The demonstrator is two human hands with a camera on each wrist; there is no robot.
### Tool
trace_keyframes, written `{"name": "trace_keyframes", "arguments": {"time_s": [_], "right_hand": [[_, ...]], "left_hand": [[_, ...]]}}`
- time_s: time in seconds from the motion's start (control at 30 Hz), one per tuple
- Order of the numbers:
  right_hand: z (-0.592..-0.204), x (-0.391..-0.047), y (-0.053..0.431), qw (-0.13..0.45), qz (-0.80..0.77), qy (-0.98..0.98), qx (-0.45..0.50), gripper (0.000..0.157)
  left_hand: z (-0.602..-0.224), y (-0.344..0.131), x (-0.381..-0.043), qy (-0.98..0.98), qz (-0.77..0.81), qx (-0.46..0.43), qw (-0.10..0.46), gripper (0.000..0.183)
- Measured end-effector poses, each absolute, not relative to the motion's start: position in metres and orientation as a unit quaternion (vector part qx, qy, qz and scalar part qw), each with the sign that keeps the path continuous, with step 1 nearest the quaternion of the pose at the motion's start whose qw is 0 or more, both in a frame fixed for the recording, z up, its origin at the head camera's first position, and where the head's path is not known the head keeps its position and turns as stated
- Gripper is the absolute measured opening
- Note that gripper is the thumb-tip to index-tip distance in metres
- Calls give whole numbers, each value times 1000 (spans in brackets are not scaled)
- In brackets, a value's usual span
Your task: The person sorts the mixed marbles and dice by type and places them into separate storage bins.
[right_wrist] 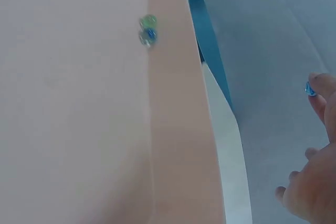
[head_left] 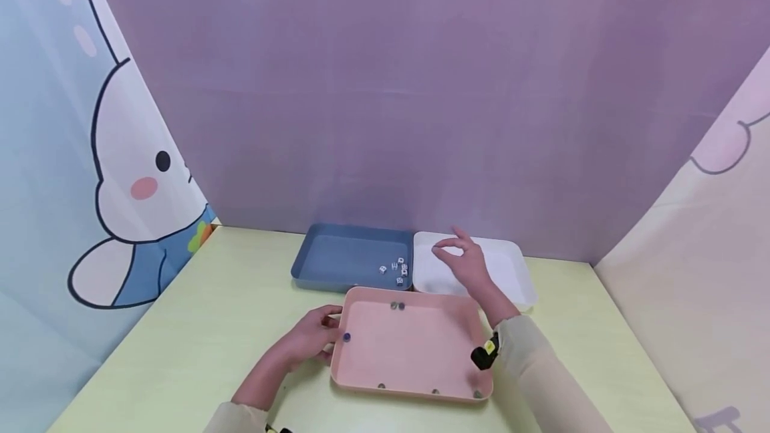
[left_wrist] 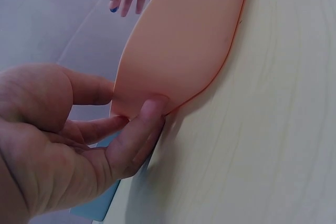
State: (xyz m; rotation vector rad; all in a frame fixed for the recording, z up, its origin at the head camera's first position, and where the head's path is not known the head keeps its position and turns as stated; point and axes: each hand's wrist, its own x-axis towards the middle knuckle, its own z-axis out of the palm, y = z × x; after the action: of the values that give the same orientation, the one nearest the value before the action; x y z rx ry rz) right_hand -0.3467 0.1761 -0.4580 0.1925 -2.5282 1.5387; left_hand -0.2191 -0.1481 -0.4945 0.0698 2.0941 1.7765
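Observation:
My right hand (head_left: 464, 264) is raised over the white tray (head_left: 511, 266), its thumb and index finger pinching a small blue glass marble (right_wrist: 310, 89). At the left end of the pink tray (head_left: 415, 346), my left hand (head_left: 313, 336) grips the wall near a corner. The left wrist view shows its thumb (left_wrist: 149, 111) pressed to the outer wall while other fingertips meet the rim. Inside the pink tray, a greenish marble (right_wrist: 148, 22) and a clear-blue marble (right_wrist: 148, 37) lie together along the far wall. A dark blue marble (head_left: 346, 337) lies by the left wall, and several more along the front wall.
A blue tray (head_left: 343, 252) stands behind the pink one, left of the white tray and beside it. Several white dice (head_left: 400, 271) are grouped at its right end. All three trays stand on a pale yellow-green table (head_left: 240, 293), with a purple curtain (head_left: 373, 99) behind.

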Motion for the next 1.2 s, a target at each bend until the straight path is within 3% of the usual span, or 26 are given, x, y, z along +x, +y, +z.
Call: {"name": "trace_keyframes", "arguments": {"time_s": [0.67,0.9,1.2], "right_hand": [[-482,-390,185,117,534,-837,-21,30],[-492,-393,182,82,534,-840,-48,32],[-505,-397,180,84,529,-843,-52,31]], "left_hand": [[-498,-149,-221,753,629,16,193,55],[-499,-148,-219,744,640,26,189,56],[-495,-148,-217,745,640,28,187,56]]}}
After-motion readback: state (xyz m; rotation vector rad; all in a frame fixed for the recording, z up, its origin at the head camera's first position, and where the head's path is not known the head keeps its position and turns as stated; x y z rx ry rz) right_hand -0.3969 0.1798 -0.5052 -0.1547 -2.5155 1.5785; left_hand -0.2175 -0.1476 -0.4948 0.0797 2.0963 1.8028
